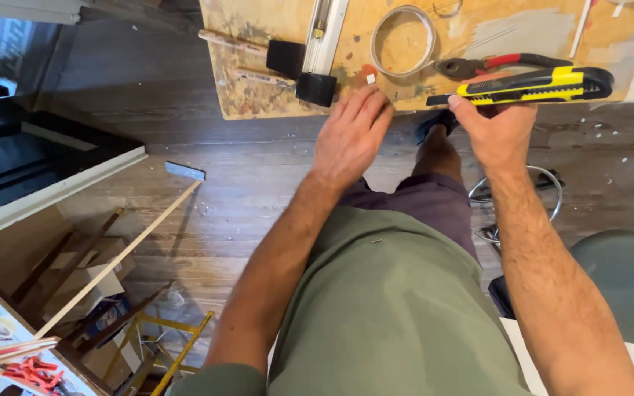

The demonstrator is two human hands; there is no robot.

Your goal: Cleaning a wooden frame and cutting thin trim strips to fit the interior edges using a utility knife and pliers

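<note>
My right hand (499, 130) grips a yellow and black utility knife (536, 85) at the near edge of a stained plywood worktop (258, 99). My left hand (352, 132) lies flat with fingers together at the same edge. Its fingertips are next to a tiny white piece (370, 78) on the board, and it holds nothing that I can see. Red-handled pliers (489, 64) rest just beyond the knife. A coiled metal band (403, 40) lies past my left hand.
Two black foam brushes (288, 57) and a white rail (326, 33) lie on the board's left part. A thin wooden strip (122, 257) leans over the wood floor at left, above boxes. A stool ring (516, 198) and a grey seat (625, 282) are at right.
</note>
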